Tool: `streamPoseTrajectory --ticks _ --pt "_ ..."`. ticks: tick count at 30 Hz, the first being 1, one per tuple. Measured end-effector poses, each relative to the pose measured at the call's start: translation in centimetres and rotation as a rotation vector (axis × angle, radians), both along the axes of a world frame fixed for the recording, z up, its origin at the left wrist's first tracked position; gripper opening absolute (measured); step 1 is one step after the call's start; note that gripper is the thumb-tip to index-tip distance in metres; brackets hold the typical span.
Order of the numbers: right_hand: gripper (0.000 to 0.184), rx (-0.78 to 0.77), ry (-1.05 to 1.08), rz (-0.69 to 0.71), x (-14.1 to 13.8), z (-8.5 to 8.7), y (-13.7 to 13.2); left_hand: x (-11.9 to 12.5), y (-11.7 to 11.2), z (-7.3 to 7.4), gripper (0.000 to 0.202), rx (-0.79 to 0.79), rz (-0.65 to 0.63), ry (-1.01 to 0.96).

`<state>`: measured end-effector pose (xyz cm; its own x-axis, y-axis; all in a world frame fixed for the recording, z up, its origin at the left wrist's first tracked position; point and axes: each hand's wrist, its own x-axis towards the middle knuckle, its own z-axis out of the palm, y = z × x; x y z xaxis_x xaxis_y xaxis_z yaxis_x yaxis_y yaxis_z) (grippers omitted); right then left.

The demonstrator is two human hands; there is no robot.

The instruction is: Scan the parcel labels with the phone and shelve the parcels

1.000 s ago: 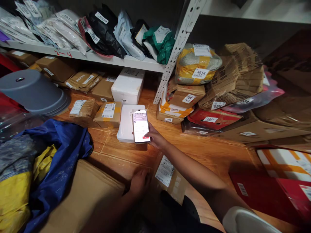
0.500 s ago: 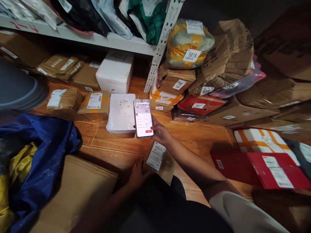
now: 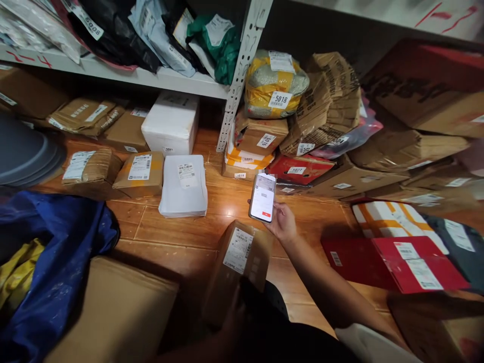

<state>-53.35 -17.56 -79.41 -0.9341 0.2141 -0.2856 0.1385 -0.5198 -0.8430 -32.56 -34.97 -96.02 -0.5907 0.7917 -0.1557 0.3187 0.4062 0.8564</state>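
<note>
A smartphone (image 3: pixel 263 196) with a lit screen and a red button is in my right hand (image 3: pixel 283 222), the fingers closed around its edges. Below it, a brown cardboard box (image 3: pixel 259 252) with a white shipping label (image 3: pixel 238 250) stands tilted on the floor by my dark-clothed legs. In deep shade at the box's near end is my left hand (image 3: pixel 232 315); its fingers are too dark to make out, and I cannot tell if it grips the box. Left of the phone lies a flat white parcel (image 3: pixel 184 196) with a printed label.
Two small cardboard parcels (image 3: pixel 139 174) and a white box (image 3: pixel 170 123) sit before the shelf (image 3: pixel 170 75). Labelled parcels pile up behind its post (image 3: pixel 242 65). A red box (image 3: pixel 408 264) lies right; a large carton (image 3: pixel 124 302) and a blue sack (image 3: pixel 49 252) are left.
My right hand has carried the phone right, away from the white parcel, and its screen differs. My left hand has shifted toward the box's near end, and more of the box shows.
</note>
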Motion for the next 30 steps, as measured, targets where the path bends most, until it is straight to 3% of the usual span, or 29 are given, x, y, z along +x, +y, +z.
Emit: streamPoseTrajectory --ticks 2,5,8,11,14,17,21,25,30 --pt "0.053 0.002 -0.006 -0.017 0.6 0.0 0.7 -2.3 -0.2 0.4 0.048 -0.073 -0.098 0.111" --pt "0.052 -0.005 -0.012 -0.037 1.5 -0.2 1.5 -8.2 0.4 2.2 0.038 -0.182 -0.028 0.287" --pt "0.051 -0.016 -0.017 -0.038 1.9 -0.7 1.5 -14.8 1.3 3.9 0.031 -0.177 0.002 0.389" --pt "0.048 -0.024 -0.021 -0.015 1.8 -1.1 0.8 -20.3 1.8 4.7 0.044 -0.161 -0.021 0.478" --pt "0.039 -0.030 -0.039 0.018 1.7 -1.4 -0.4 -23.3 2.3 5.2 0.057 -0.214 0.048 0.528" --pt "0.032 -0.045 -0.065 0.062 1.4 -1.5 -1.8 -22.9 2.8 5.4 0.063 -0.245 0.127 0.525" --pt "0.030 -0.077 -0.093 0.159 -0.4 -1.7 -4.5 -18.7 2.2 5.0 0.063 -0.195 0.103 0.538" --pt "0.033 -0.087 -0.094 0.234 -3.1 -2.1 -7.3 -14.6 0.6 4.0 0.055 -0.120 0.126 0.573" --pt "0.030 -0.084 -0.074 0.265 -5.1 -2.7 -9.4 -13.0 -1.0 3.0 0.039 -0.062 0.141 0.678"
